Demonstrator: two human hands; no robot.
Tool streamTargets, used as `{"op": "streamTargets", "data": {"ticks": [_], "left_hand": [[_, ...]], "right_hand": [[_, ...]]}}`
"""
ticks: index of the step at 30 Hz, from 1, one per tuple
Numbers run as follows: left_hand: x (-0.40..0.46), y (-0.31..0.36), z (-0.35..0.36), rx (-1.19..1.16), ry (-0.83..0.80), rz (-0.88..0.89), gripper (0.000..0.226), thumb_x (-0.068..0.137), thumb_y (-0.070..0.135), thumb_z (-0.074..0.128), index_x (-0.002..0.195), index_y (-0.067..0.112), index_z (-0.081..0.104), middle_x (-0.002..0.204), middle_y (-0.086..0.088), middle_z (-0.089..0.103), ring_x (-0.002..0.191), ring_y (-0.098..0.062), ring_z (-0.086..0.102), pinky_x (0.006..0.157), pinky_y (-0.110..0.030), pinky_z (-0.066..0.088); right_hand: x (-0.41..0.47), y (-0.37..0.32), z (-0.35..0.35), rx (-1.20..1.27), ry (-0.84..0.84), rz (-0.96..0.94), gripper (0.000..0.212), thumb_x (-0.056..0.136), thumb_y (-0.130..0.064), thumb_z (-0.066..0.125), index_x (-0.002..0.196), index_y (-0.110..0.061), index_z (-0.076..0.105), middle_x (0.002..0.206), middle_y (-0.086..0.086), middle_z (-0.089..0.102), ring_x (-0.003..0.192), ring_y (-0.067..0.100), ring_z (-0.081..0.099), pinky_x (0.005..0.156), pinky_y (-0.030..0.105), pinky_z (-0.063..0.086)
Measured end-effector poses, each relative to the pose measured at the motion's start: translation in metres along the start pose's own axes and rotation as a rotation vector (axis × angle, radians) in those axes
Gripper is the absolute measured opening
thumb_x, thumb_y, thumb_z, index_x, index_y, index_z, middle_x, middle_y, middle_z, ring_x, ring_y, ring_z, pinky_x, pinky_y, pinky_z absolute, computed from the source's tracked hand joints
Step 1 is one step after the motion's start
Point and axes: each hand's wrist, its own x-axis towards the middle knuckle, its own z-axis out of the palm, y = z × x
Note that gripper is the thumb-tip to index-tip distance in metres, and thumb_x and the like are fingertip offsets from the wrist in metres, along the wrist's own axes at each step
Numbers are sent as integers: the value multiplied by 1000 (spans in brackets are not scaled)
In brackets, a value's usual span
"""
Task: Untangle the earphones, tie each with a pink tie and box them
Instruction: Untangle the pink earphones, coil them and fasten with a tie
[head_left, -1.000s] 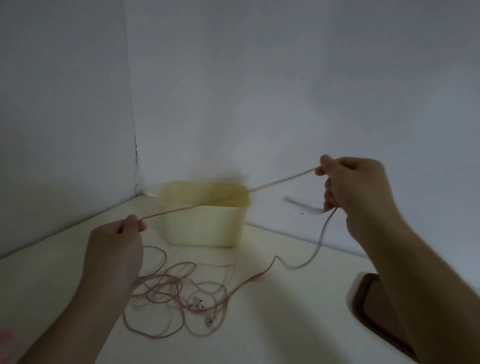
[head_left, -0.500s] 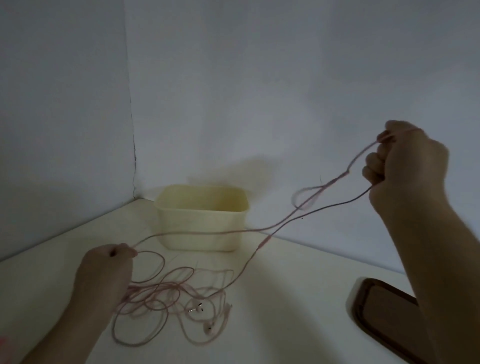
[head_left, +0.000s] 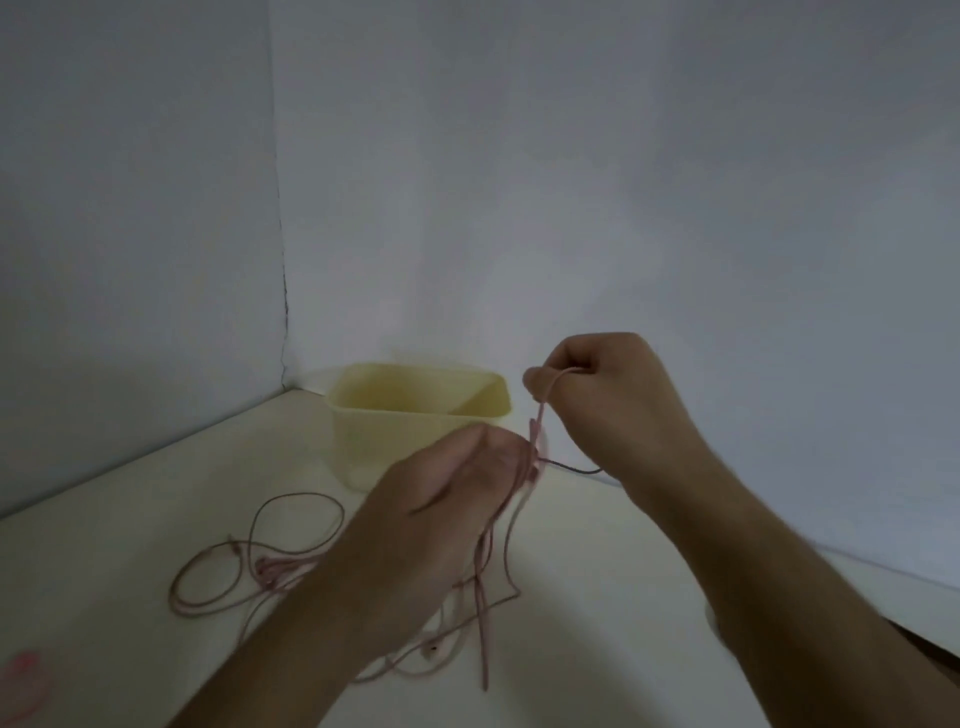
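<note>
Pink earphone cords (head_left: 260, 566) lie in tangled loops on the cream table, partly hidden under my left forearm. My left hand (head_left: 457, 499) is raised in front of the box, its fingers gathered round several cord strands that hang down to the table. My right hand (head_left: 597, 400) is just above and to the right, fingers curled, pinching a cord that runs down to my left hand. A pale yellow open box (head_left: 363, 441) stands behind my hands near the wall corner. An earbud (head_left: 434, 649) lies on the table below my left wrist.
Pink ties (head_left: 23, 680) lie blurred at the table's bottom left edge. Grey walls meet in a corner behind the box. A dark brown object (head_left: 930, 649) peeks out behind my right forearm at the right edge.
My right hand has come down and left from high on the right. My left hand has risen from the table to meet it in front of the box, lifting cord strands.
</note>
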Motion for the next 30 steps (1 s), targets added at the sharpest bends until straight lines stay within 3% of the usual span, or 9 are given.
{"op": "streamTargets", "data": {"ticks": [3, 9, 12, 14, 16, 21, 24, 27, 30], "left_hand": [[10, -18, 0, -116, -192, -96, 44, 107, 45, 41, 97, 31, 82, 95, 0, 81, 91, -15, 77, 100, -49, 53], [-5, -15, 12, -274, 54, 67, 27, 110, 12, 46, 132, 24, 55, 96, -12, 76, 82, -32, 75, 73, -38, 58], [2, -17, 18, -152, 87, 77, 54, 106, -5, 42, 136, 40, 43, 94, -8, 76, 80, -29, 74, 69, -40, 56], [2, -19, 19, -147, 78, 91, 69, 103, -10, 41, 136, 50, 44, 92, -5, 75, 80, -30, 74, 68, -50, 57], [0, -17, 18, -116, 68, 88, 71, 101, -12, 42, 132, 51, 53, 92, -2, 76, 82, -29, 76, 69, -53, 55], [0, -11, 10, -77, 206, 101, 20, 103, 7, 59, 101, 21, 73, 93, 0, 80, 77, -22, 77, 70, -41, 55], [1, -10, 2, -162, 301, 118, 15, 101, 7, 62, 95, 13, 74, 87, -5, 80, 72, -26, 76, 66, -39, 55], [1, -8, -9, -258, 402, 138, 18, 100, 1, 60, 87, 6, 72, 78, -12, 76, 66, -30, 73, 63, -40, 52], [0, -8, -19, -383, 464, 156, 17, 96, 3, 64, 81, 8, 69, 76, -18, 71, 64, -35, 69, 63, -39, 50]], "right_hand": [[-3, 0, 2, -33, -24, -8, 22, 91, -16, 73, 72, -5, 71, 55, 4, 58, 47, 4, 47, 44, 12, 38], [-8, 10, -5, 4, -70, 12, 22, 95, -14, 70, 83, 4, 71, 42, -13, 41, 34, 4, 35, 39, 12, 30], [-10, 9, -4, 20, -115, -4, 24, 96, -18, 71, 83, 2, 72, 44, -12, 42, 35, 4, 36, 39, 13, 29], [-11, 9, -3, 10, -141, -18, 23, 96, -19, 71, 80, -3, 73, 49, -8, 47, 38, 4, 38, 40, 13, 31], [-12, 10, -3, -4, -152, -25, 21, 95, -16, 70, 78, -5, 74, 50, -8, 48, 40, 3, 38, 40, 14, 31], [-10, 24, -14, 120, -85, 73, 26, 94, -17, 72, 69, -9, 71, 47, -8, 43, 41, 9, 33, 44, 23, 29], [-3, 45, -27, 299, 66, 204, 31, 93, -17, 68, 63, -9, 66, 53, 2, 35, 47, 18, 29, 51, 30, 20], [5, 73, -45, 539, 201, 415, 31, 98, -15, 58, 68, -9, 57, 49, -3, 28, 39, 14, 23, 43, 22, 15], [9, 104, -62, 543, 307, 568, 28, 99, -19, 53, 74, -10, 56, 47, -5, 30, 37, 13, 25, 39, 20, 18]]}}
